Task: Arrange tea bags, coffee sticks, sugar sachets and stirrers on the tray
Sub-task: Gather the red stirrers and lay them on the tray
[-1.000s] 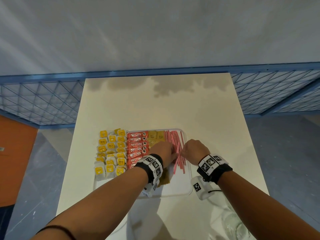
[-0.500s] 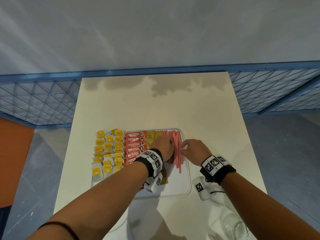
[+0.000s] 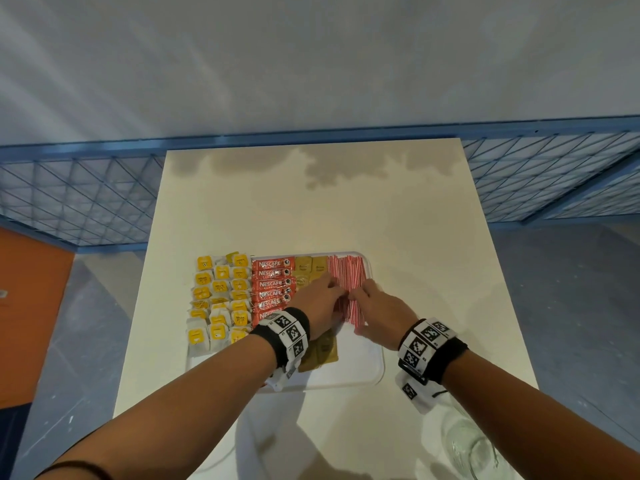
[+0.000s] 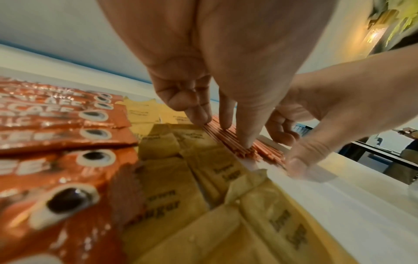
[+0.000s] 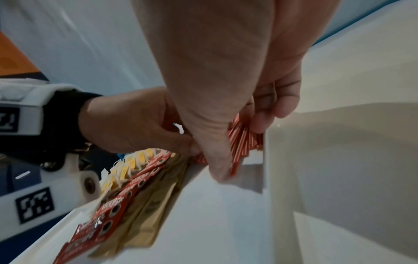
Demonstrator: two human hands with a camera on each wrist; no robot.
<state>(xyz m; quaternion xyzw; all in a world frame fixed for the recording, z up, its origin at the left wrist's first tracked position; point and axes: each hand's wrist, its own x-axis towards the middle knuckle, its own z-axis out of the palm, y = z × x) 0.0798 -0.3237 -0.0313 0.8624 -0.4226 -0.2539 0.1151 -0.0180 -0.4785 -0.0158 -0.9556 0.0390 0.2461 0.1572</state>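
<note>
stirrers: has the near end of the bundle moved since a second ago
Yes. The stirrers sit further up the tray, their stray near ends pushed together toward its far edge by both hands.

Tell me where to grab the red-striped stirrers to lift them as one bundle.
Take the stirrers around their middle, from above, fingers on the two long sides. They lie flat and parallel, ends toward the tray rim, with sugar sachets close on the left.

surface: white table [image 3: 311,209] | on it: white tray [image 3: 375,367], near edge | clear glass [image 3: 474,448], near-right corner
</note>
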